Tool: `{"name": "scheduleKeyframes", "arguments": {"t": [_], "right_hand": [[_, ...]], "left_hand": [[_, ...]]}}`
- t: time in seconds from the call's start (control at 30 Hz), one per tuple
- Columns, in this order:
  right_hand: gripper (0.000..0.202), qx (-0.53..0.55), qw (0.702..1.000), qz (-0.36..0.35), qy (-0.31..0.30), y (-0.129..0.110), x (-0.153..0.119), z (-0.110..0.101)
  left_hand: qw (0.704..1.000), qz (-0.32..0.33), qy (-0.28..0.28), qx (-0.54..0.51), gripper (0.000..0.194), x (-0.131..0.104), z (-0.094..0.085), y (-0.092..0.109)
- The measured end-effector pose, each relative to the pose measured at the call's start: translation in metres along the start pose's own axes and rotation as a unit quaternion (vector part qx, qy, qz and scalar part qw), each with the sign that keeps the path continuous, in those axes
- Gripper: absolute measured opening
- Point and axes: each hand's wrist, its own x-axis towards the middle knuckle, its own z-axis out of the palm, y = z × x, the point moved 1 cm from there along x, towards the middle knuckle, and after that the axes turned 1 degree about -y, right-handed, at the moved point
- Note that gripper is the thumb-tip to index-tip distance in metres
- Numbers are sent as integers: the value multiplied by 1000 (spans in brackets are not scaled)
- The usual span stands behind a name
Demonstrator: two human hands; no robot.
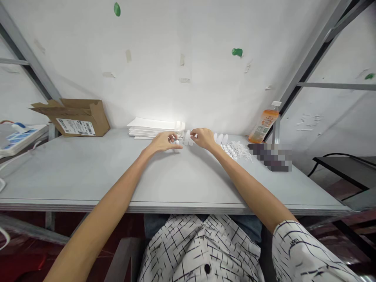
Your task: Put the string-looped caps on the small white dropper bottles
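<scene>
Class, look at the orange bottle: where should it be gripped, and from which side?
Grip the bottle around its labelled middle, probably best from the left: its cap is uppermost, its body offers a broader hold than the cap, the metal frame crowds its right, and a pixelated dark thing lies in front.

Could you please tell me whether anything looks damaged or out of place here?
The back wall looks marred: green patches and pale tape-like scraps mark its otherwise plain surface. The bottle appears tilted, though lens distortion may explain that.
</scene>
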Motion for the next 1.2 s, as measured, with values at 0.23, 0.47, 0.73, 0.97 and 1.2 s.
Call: {"name": "scheduleKeyframes", "arguments": {"t": [0.23,0.47,0.73,0.97,1.2], "right_hand": [[25,-22,1000,-8,8,-2,-1,2],[24,5,998,-3,55,-4,-8,-14],[24,152,980,-34,123,-12,-35,-43],[14,193,978,-59,62,-17,-34,-33],[13,237,968,-58,57,-11,-32,-37]], "left_hand": [[998,25,-51,10,36,2,4,-4],[998,39,-42,-26,36,-1,5,2],[997,73,-19,9,40,-6,15,26],[994,102,-47,6,43,-13,24,46],[996,86,-23,-16,37,-16,21,52]]}}
